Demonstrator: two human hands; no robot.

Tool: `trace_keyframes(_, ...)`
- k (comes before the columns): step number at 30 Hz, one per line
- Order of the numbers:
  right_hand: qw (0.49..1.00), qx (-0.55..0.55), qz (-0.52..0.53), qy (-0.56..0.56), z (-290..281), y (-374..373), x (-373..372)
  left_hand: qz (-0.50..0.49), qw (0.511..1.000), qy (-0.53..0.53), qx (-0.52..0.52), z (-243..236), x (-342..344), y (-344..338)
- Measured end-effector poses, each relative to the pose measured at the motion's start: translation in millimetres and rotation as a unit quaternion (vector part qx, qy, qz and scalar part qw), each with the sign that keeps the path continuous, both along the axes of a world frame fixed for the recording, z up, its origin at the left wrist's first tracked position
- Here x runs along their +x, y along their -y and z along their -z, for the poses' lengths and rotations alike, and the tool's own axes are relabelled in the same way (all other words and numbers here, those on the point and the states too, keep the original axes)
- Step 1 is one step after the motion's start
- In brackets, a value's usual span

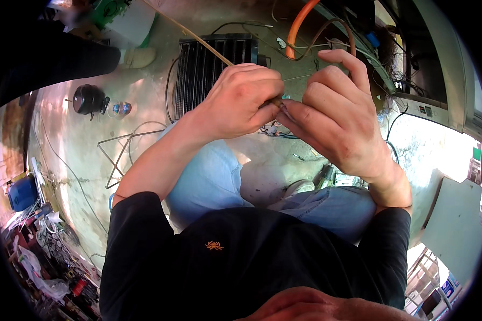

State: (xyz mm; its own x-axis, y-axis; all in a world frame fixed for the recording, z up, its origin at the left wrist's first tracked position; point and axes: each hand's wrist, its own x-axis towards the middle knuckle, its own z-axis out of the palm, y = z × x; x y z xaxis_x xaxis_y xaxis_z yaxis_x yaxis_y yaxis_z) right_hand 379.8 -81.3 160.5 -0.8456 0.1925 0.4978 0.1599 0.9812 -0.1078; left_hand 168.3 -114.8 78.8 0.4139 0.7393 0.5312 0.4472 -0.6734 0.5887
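A long thin tan rod or tube (194, 36) runs from the upper middle down into my hands. My left hand (241, 99) is wrapped round it with curled fingers. Just to its right, my right hand (337, 115) pinches the lower end of the rod between thumb and fingers, its index finger raised and bent. The exact shape of that end is mostly hidden by fingertips. Behind my hands lies a black finned radiator-like panel (195, 69) on the concrete floor, with loose wires around it.
Another person's dark-clad leg (85, 53) is at upper left, near a black compressor (88, 99) and small container (121, 108). An orange hose (300, 24) hangs at the top. A metal cabinet (447, 80) and grey board (450, 224) stand right. Clutter (43, 262) lines the left.
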Motion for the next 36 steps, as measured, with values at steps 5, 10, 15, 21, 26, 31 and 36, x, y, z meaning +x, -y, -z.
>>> trace_keyframes(5, 1.000, -0.006, -0.009, -0.023, 5, -1, -2, 0.007, 0.999, 0.025, 0.031, 5, 2, -1)
trace_keyframes(10, 0.999, -0.016, -0.006, -0.028, 7, 0, 0, 0.005, 0.998, 0.011, 0.065, 0, 5, -1)
trace_keyframes(15, 1.000, -0.017, -0.005, -0.024, 4, -1, 2, -0.003, 0.998, -0.040, 0.048, -8, 5, 3)
trace_keyframes(21, 1.000, -0.024, 0.003, -0.012, 1, 1, -2, -0.003, 0.996, 0.027, 0.080, -1, 11, 3)
trace_keyframes(26, 0.999, -0.033, 0.014, -0.013, -1, 4, -2, 0.001, 0.997, 0.031, 0.070, 4, 10, 2)
trace_keyframes(31, 0.999, -0.031, -0.003, -0.028, 5, 1, -2, -0.005, 0.997, 0.031, 0.063, 4, 10, 2)
trace_keyframes(36, 0.999, -0.032, -0.009, -0.028, 5, -2, 1, -0.005, 0.998, 0.024, 0.065, 0, 13, 1)
